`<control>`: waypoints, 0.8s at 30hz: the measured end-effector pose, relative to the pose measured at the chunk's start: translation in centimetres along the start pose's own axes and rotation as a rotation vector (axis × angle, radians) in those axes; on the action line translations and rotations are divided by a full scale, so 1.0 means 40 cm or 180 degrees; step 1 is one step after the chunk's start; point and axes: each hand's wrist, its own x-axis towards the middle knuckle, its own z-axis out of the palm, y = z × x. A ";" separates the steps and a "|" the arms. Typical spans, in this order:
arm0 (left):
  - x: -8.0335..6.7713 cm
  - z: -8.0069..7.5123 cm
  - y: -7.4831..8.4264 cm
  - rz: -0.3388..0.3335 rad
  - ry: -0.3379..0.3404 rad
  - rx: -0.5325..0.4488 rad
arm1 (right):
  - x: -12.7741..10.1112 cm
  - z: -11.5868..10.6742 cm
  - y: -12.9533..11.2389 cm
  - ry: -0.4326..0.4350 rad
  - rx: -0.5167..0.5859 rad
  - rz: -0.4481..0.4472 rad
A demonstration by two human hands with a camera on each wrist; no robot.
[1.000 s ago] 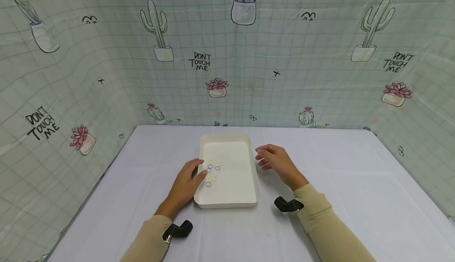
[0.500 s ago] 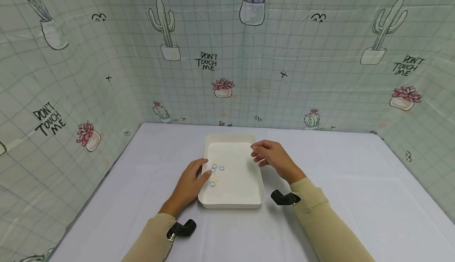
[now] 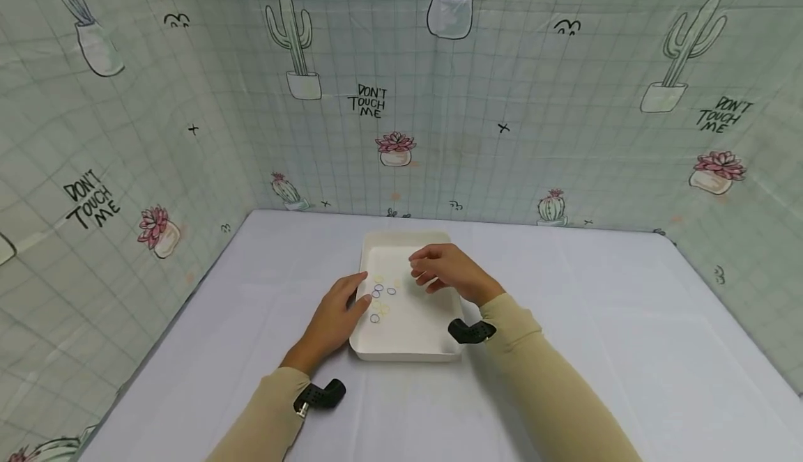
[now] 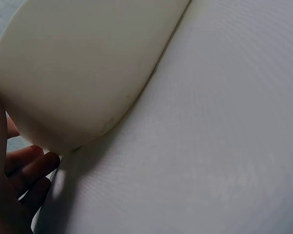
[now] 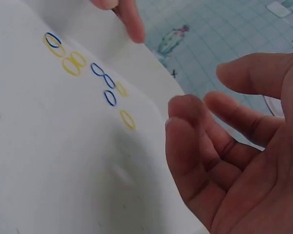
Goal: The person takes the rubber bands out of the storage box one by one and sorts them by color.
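Observation:
A white tray (image 3: 433, 340) sits on the table and holds several small blue and yellow rubber bands (image 3: 380, 298) near its left side. My left hand (image 3: 335, 317) rests against the tray's left rim, thumb on the edge, fingers relaxed. My right hand (image 3: 448, 274) hovers over the tray's middle, fingers loosely bent, holding nothing. The right wrist view shows the rubber bands (image 5: 106, 80) on the tray floor (image 5: 49, 156), beyond my fingers (image 5: 195, 146). The left wrist view shows only the tray's outer wall (image 4: 83, 63) and my fingertips (image 4: 31, 165).
The table (image 3: 627, 350) is covered in pale cloth. Patterned fabric walls (image 3: 188, 134) close it in on the left, back and right. Black wrist camera mounts (image 3: 320, 396) sit on both sleeves.
My right hand has moved left from beside the tray's right rim to over the tray's inside. The left hand has stayed on the left rim.

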 end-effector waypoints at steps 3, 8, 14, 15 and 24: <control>0.002 -0.001 -0.004 -0.0032 -0.0017 -0.0028 | 0.020 0.025 -0.002 -0.0050 -0.0138 0.0074; 0.004 0.004 -0.004 -0.0049 -0.0033 -0.0026 | 0.036 0.056 0.000 0.0088 -0.0361 0.0234; 0.005 0.002 0.002 -0.0031 -0.0016 0.0082 | 0.061 0.081 0.021 0.0437 -0.0695 0.0354; 0.004 0.001 0.001 -0.0038 -0.0017 0.0092 | 0.064 0.085 0.024 0.0462 -0.0714 0.0366; 0.006 -0.005 0.001 -0.0026 -0.0006 0.0087 | 0.075 0.095 0.028 0.0563 -0.0942 0.0289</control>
